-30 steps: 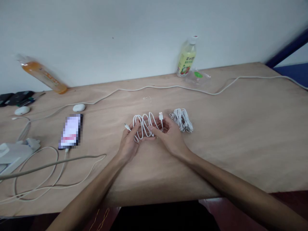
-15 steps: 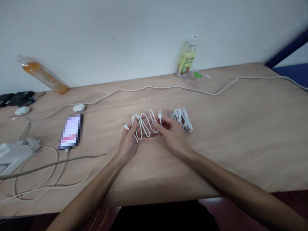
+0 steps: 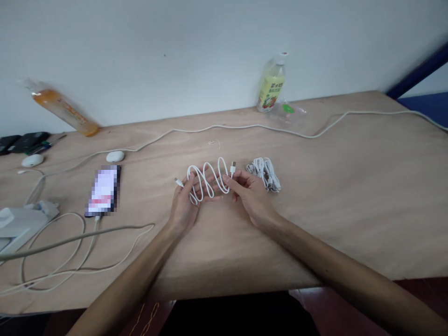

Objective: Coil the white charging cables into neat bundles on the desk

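A white USB cable lies in several spread loops between my two hands, above the wooden table. My left hand grips the loops at the left end, thumb on top, with the small plug poking out past it. At the right end my right hand pinches the cable between thumb and fingers, and the larger USB plug points up beside the thumb. Just beyond my right hand rests a bundle of coiled white cables on the table.
A phone on a charging cable and a white case are at the left. An orange bottle and a yellow-green bottle lean on the wall, with plastic wrap nearby. A long white cord crosses the table.
My left hand has shifted slightly left with its end of the cable, and the loops are stretched a little wider. The USB plug has turned slightly.
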A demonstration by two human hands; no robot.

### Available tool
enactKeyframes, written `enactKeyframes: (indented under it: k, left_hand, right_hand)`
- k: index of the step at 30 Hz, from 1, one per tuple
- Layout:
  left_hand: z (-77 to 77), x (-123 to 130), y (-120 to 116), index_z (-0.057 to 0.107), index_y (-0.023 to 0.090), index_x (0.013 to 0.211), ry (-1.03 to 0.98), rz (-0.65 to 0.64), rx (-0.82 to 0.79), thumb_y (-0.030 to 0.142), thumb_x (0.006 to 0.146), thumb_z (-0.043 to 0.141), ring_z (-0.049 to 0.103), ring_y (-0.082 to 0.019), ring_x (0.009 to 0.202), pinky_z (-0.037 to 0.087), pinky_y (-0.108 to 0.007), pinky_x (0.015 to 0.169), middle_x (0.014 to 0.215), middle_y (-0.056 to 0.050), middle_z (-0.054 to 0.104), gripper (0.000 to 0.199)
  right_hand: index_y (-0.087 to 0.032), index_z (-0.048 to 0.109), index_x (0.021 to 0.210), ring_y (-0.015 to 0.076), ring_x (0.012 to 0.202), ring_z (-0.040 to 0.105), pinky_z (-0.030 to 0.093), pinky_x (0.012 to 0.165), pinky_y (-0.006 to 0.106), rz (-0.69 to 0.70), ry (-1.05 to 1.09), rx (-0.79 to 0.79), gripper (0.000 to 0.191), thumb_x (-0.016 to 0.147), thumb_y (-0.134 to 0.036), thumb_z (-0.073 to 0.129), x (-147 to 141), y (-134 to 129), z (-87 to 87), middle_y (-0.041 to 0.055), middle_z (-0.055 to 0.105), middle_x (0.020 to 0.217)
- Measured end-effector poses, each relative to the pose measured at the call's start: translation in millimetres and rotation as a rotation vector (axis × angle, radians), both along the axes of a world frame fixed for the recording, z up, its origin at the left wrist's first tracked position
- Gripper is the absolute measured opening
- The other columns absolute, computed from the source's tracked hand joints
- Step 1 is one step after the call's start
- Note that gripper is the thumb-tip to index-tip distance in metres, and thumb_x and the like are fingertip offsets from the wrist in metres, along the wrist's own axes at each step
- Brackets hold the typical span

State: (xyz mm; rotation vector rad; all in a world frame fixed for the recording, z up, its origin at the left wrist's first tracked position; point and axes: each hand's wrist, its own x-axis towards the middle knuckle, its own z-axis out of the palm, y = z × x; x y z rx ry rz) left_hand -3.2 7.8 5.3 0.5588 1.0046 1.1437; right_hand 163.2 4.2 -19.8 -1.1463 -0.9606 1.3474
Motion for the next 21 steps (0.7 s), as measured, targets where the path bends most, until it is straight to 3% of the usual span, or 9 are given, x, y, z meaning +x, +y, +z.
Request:
enactKeyframes:
  k: [5, 11, 21]
  left_hand:
    - [1.9, -1.9, -0.7, 0.049, 0.015, 0.166, -0.059, -0.024, -0.014, 0.028, 0.113, 0.049, 0.082, -0.035, 0.121, 0.073, -0.05, 0.092, 0.13, -0.019, 0.084, 0.054]
    - [7.6, -3.7, -0.4, 0.048, 0.019, 0.168, -0.164, -0.059, -0.008, 0.024, 0.113, 0.034, 0.079, -0.033, 0.127, 0.071, -0.052, 0.098, 0.134, -0.016, 0.083, 0.057]
    - [5.8, -1.4, 1.1, 0.051, 0.019, 0.164, -0.178, -0.056, 0.006, 0.032, 0.118, 0.03, 0.08, -0.032, 0.126, 0.07, -0.052, 0.101, 0.133, -0.017, 0.083, 0.052]
  right_hand:
    - [-0.024, 0.064, 0.072, 0.0129, 0.062, 0.052, 0.045, 0.049, 0.026, -0.019, 0.021, 0.004, 0.045, 0.077, -0.058, 0.093, 0.7, 0.1, 0.1, -0.0023, 0.062, 0.073]
    - [-0.025, 0.07, 0.082, 0.0181, 0.075, 0.066, 0.052, 0.051, 0.027, -0.001, 0.057, 0.02, 0.041, 0.076, -0.058, 0.095, -0.6, -1.0, 2.6, 0.0021, 0.075, 0.083]
    - [-0.025, 0.078, 0.097, 0.0168, 0.071, 0.065, 0.045, 0.053, 0.027, 0.002, 0.091, -0.023, 0.042, 0.071, -0.051, 0.098, 0.4, 0.6, 2.9, 0.0024, 0.082, 0.086]
